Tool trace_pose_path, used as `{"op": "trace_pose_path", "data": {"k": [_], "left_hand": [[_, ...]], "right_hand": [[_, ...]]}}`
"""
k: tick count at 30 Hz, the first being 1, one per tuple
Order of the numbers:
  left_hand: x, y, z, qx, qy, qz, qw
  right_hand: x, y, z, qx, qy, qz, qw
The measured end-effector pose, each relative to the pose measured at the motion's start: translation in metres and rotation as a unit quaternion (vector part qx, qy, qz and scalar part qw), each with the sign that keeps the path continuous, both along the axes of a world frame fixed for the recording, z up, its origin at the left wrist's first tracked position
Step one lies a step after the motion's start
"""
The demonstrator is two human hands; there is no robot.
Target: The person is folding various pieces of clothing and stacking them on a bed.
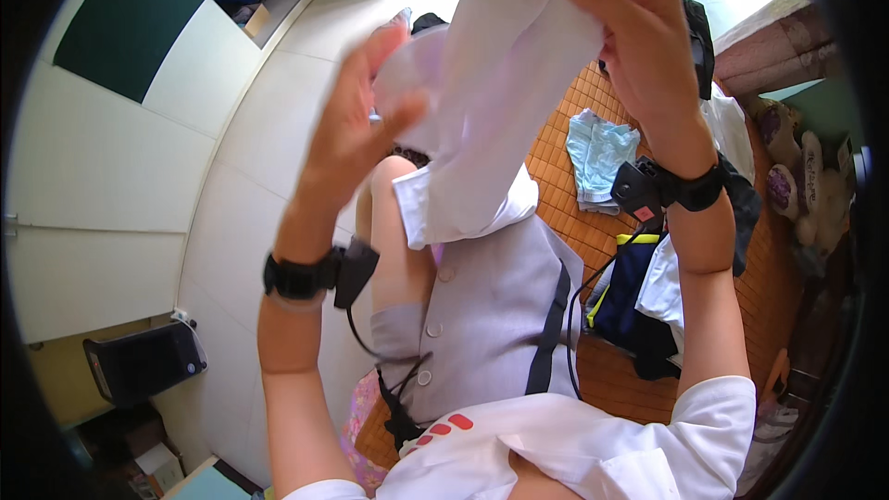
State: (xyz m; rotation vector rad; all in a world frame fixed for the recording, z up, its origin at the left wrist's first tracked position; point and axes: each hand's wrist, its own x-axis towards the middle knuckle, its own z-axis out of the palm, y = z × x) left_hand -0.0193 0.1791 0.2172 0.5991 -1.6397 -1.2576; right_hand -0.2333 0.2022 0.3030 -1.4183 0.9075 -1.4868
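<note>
A white cloth garment (500, 97) hangs in front of me above my lap, its hemmed lower end resting near my knee. My right hand (646, 48) pinches its upper edge between thumb and fingers. At the garment's left side is my left hand (340, 125), blurred, with thumb and fingers spread wide. The thumb overlaps a thin, pale part of the cloth, but no firm hold shows. Black straps with small boxes and cables circle both wrists. Below the cloth lies the grey buttoned garment (479, 312) on my lap.
Right of me, a brown bamboo mat (552, 153) bears folded light-blue cloth (601, 156), navy clothing with yellow trim (625, 292) and white clothing (660, 285). Plush items (785, 187) sit at the far right. White cabinets (104, 153) and a black appliance (142, 364) stand left of the tiled floor (243, 201).
</note>
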Motion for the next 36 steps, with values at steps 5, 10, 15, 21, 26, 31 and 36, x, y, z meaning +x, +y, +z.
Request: {"op": "trace_pose_path", "data": {"k": [5, 10, 15, 21, 26, 31, 36], "left_hand": [[0.012, 0.013, -0.119, 0.188, -0.172, -0.038, 0.966], [-0.042, -0.012, -0.161, 0.272, -0.062, -0.059, 0.958], [-0.102, -0.039, -0.15, 0.149, -0.187, -0.185, 0.953], [-0.146, -0.009, -0.11, 0.243, -0.117, -0.235, 0.934], [-0.109, -0.054, -0.092, 0.312, 0.108, -0.046, 0.943], [-0.044, -0.074, -0.009, 0.035, 0.129, 0.125, 0.983], [0.033, -0.017, 0.023, -0.227, -0.156, 0.402, 0.873]], "right_hand": [[-0.02, -0.001, 0.017, -0.063, -0.028, 0.002, 0.998], [-0.032, 0.021, 0.054, -0.092, 0.028, 0.027, 0.995], [-0.043, 0.02, 0.054, -0.187, 0.049, -0.051, 0.98], [-0.081, 0.022, 0.053, -0.11, -0.008, -0.109, 0.988], [-0.122, -0.011, 0.027, -0.195, -0.008, -0.255, 0.947], [-0.181, 0.001, 0.016, -0.18, 0.006, -0.225, 0.958], [-0.143, 0.027, -0.033, -0.168, -0.071, -0.251, 0.951]]}}
